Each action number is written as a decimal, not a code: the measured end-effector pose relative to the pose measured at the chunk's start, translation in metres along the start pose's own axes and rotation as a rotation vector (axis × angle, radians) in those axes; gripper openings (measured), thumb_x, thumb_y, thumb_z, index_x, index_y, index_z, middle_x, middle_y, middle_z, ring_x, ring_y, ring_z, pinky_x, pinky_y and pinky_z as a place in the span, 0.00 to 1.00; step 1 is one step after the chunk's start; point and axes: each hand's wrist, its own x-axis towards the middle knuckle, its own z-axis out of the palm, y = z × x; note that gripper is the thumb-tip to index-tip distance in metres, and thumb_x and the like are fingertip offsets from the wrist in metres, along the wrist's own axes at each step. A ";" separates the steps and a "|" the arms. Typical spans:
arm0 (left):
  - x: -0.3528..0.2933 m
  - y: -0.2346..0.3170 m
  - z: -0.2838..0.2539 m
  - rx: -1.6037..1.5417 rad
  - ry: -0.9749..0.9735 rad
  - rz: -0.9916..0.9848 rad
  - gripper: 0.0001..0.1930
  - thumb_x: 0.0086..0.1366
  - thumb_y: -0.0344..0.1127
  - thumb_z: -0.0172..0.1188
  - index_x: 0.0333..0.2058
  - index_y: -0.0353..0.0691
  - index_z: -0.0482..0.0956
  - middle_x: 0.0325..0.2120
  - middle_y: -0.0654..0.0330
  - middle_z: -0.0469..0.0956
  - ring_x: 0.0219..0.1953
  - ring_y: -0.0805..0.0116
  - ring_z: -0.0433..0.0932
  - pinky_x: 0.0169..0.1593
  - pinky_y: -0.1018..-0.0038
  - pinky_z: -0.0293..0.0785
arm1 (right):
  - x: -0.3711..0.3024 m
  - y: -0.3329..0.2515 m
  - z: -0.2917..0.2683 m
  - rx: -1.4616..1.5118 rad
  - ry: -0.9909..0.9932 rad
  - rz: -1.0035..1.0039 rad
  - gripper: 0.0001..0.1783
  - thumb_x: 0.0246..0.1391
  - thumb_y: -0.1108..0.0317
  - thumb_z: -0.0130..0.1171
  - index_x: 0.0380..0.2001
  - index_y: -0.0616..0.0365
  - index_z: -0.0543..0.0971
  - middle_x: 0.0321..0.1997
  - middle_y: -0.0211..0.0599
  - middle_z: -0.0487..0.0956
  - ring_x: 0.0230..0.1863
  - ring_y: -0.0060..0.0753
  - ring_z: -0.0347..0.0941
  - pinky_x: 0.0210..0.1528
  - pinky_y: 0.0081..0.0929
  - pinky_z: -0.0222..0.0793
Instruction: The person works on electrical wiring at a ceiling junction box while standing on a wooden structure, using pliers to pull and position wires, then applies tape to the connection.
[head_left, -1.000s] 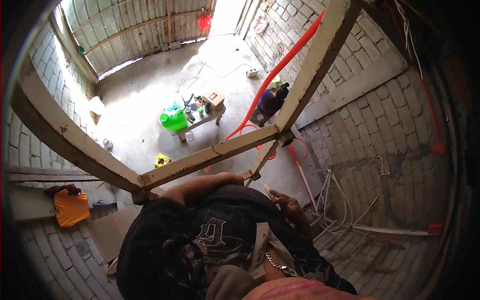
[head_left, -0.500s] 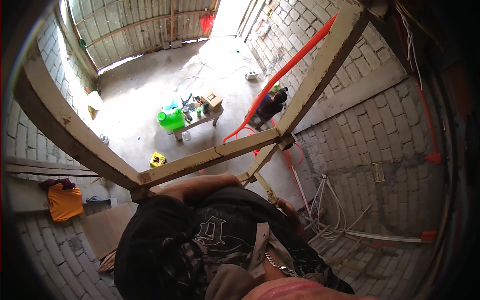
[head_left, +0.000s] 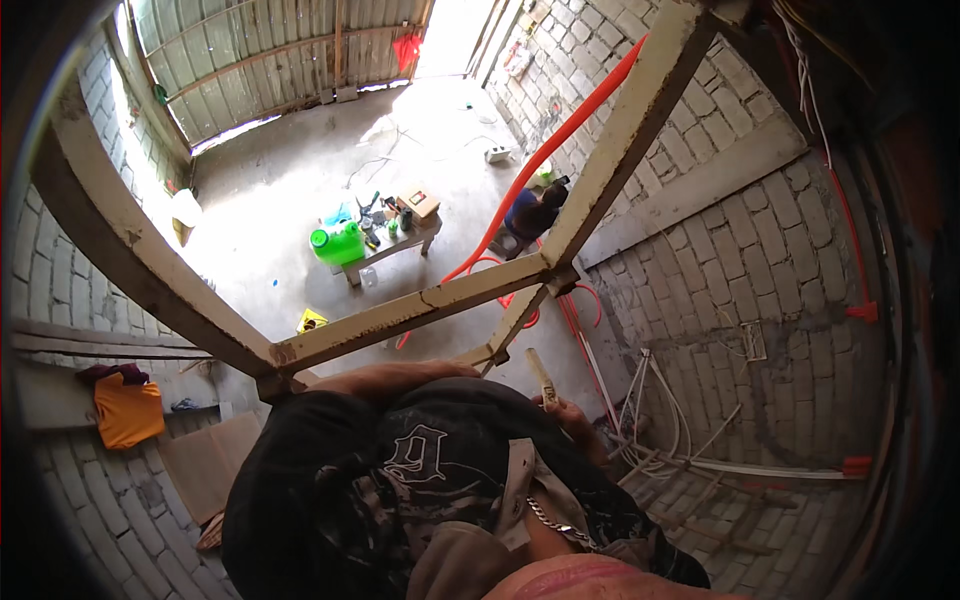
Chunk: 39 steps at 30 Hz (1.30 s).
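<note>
Up high, right hand (head_left: 562,412) grips pale tube (head_left: 541,375) upright beside wooden frame (head_left: 420,305); left hand hidden, grip indeterminable.

The frame (head_left: 410,310) in front of me is metal, its pale paint chipped and rusty at the joints. My right hand (head_left: 570,415) holds a smooth, pale stick (head_left: 541,376); I cannot tell its material. My shirt (head_left: 400,480) is matt dark cloth. The walls (head_left: 760,270) are rough grey brick, the floor (head_left: 290,200) dusty concrete.
</note>
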 end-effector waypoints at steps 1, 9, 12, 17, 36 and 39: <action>-0.002 0.003 -0.001 0.020 0.008 0.018 0.11 0.53 0.41 0.61 0.30 0.41 0.80 0.31 0.56 0.78 0.35 0.66 0.77 0.40 0.68 0.69 | -0.001 -0.005 0.005 -0.002 -0.003 0.000 0.21 0.58 0.61 0.48 0.49 0.66 0.68 0.34 0.33 0.76 0.34 0.21 0.73 0.39 0.17 0.68; -0.026 0.014 -0.004 0.219 0.137 0.126 0.09 0.54 0.39 0.58 0.30 0.41 0.78 0.30 0.55 0.77 0.35 0.62 0.76 0.39 0.67 0.68 | -0.006 -0.022 0.005 -0.037 -0.046 0.137 0.22 0.59 0.57 0.47 0.48 0.65 0.69 0.42 0.36 0.75 0.40 0.24 0.72 0.46 0.20 0.67; -0.037 0.023 -0.009 0.291 0.217 0.174 0.08 0.55 0.38 0.57 0.30 0.40 0.78 0.30 0.55 0.76 0.34 0.60 0.75 0.39 0.66 0.68 | 0.010 -0.008 -0.012 0.044 -0.073 0.131 0.20 0.60 0.60 0.45 0.48 0.65 0.70 0.31 0.32 0.76 0.29 0.22 0.73 0.31 0.18 0.69; -0.036 0.049 -0.029 0.367 -0.108 0.000 0.09 0.58 0.39 0.55 0.31 0.40 0.74 0.28 0.54 0.74 0.32 0.61 0.73 0.35 0.66 0.65 | 0.004 -0.017 -0.009 -0.064 -0.101 0.148 0.20 0.60 0.60 0.46 0.47 0.66 0.71 0.32 0.32 0.77 0.31 0.20 0.73 0.34 0.18 0.69; -0.017 0.023 -0.009 -0.061 -0.010 0.204 0.08 0.58 0.38 0.56 0.28 0.41 0.75 0.25 0.59 0.74 0.30 0.68 0.74 0.33 0.68 0.66 | 0.011 -0.033 0.005 -0.448 -0.005 0.178 0.17 0.59 0.59 0.49 0.43 0.62 0.74 0.35 0.31 0.76 0.34 0.18 0.71 0.36 0.16 0.68; -0.017 0.022 -0.007 -0.085 -0.004 0.216 0.07 0.58 0.38 0.57 0.27 0.41 0.75 0.24 0.60 0.74 0.29 0.69 0.74 0.32 0.68 0.66 | 0.011 -0.035 0.002 -0.418 -0.009 0.218 0.18 0.59 0.60 0.49 0.43 0.63 0.74 0.35 0.32 0.76 0.34 0.19 0.72 0.37 0.18 0.69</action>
